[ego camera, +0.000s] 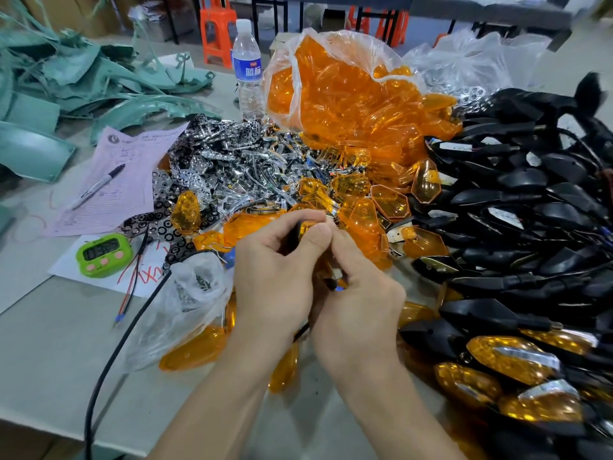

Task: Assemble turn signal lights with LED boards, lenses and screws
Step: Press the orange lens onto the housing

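Note:
My left hand (pixel 275 270) and my right hand (pixel 358 303) meet at the table's middle, both curled round one turn signal light (pixel 303 229), a black housing with an orange lens, mostly hidden by the fingers. A black wire (pixel 300 333) hangs below the hands. Loose orange lenses (pixel 388 200) lie just beyond the hands. Behind them spreads a heap of chrome reflectors and LED boards (pixel 238 167). Black housings (pixel 530 207) are piled at the right. Finished lights with orange lenses (pixel 510 360) lie at the lower right.
A clear bag of orange lenses (pixel 348 88) stands at the back, a water bottle (pixel 247 68) beside it. A small plastic bag of screws (pixel 195 287), a green timer (pixel 102 254), a pink form with a pen (pixel 99 185) and a black cable (pixel 109 363) lie left.

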{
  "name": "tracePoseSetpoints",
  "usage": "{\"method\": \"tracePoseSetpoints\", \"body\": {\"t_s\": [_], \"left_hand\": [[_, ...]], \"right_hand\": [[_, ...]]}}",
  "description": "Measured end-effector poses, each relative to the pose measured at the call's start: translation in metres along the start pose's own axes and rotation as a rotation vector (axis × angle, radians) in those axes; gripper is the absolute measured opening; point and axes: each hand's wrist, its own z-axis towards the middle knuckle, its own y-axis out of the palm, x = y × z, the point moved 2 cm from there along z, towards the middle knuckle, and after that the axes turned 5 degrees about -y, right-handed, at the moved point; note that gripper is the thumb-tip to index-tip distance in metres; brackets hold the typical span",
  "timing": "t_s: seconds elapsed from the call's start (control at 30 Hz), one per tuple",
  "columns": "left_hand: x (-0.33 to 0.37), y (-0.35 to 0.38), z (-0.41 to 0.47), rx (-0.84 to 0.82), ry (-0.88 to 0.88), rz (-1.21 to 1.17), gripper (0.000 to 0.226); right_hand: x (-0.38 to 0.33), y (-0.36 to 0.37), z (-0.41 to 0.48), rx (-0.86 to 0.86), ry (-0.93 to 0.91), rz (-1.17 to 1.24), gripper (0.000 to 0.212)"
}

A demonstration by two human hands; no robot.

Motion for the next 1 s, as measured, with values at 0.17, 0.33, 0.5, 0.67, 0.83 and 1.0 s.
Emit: {"method": "tracePoseSetpoints", "body": {"t_s": [0.17, 0.33, 0.5, 0.67, 0.83, 1.0], "left_hand": [[-0.004, -0.009, 0.009, -0.014, -0.006, -0.075, 0.015], [-0.008, -0.021, 0.015, -0.117, -0.067, -0.181, 0.019], [-0.007, -0.024, 0.019, -0.162, -0.073, -0.13, 0.026], [-0.011, -0.016, 0.015, -0.015, -0.192, -0.027, 0.016], [-0.004, -0.003, -0.003, -0.048, -0.249, -0.01, 0.029], [0.0, -0.009, -0.003, 0.026, -0.234, -0.101, 0.034]], "right_hand": [[0.012, -0.016, 0.018, -0.199, 0.179, 0.152, 0.048], [0.022, -0.029, 0.037, -0.495, 0.485, 0.27, 0.045], [0.017, -0.029, 0.043, -0.448, 0.354, 0.2, 0.017], [0.009, -0.024, 0.037, -0.235, 0.056, -0.149, 0.029], [0.0, -0.008, 0.02, -0.005, -0.178, -0.494, 0.044], [-0.002, 0.003, 0.006, 0.073, -0.39, -0.584, 0.046]]}}
